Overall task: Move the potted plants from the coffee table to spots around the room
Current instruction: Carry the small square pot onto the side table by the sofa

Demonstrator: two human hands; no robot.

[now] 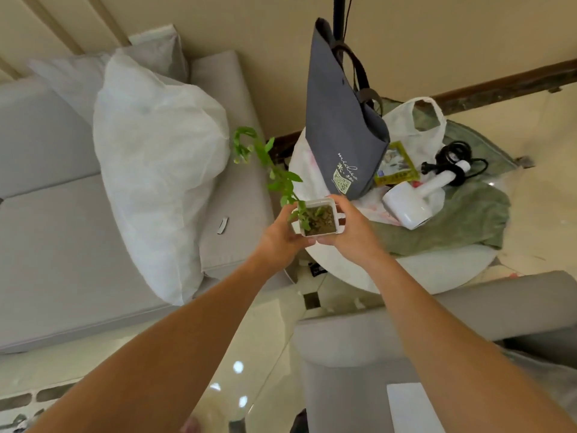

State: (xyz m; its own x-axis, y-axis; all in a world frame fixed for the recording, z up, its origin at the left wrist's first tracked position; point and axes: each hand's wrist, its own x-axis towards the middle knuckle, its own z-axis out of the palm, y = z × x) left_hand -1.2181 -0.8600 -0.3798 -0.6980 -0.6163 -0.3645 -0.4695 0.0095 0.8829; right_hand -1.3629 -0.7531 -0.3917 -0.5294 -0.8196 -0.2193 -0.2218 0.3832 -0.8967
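Cupping a small square white plastic pot (318, 220) of soil between them, the left hand (281, 235) and right hand (349, 229) clasp its sides, its leafy green stem (274, 170) leaning up-left, beyond them a grey tote bag (340, 126).

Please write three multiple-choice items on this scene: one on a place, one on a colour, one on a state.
1. Where is the pot?
A. On the sofa
B. Held over the round table's near edge
C. On the floor

2. What colour is the tote bag on the table?
A. Red
B. Yellow
C. Dark grey

3. How is the pot held?
A. By both hands
B. By one hand
C. By no hand

Key:
1 B, the pot sits between the hands above the table's rim.
2 C, its cloth is dark grey with pale print.
3 A, the left hand and the right hand clasp its sides.
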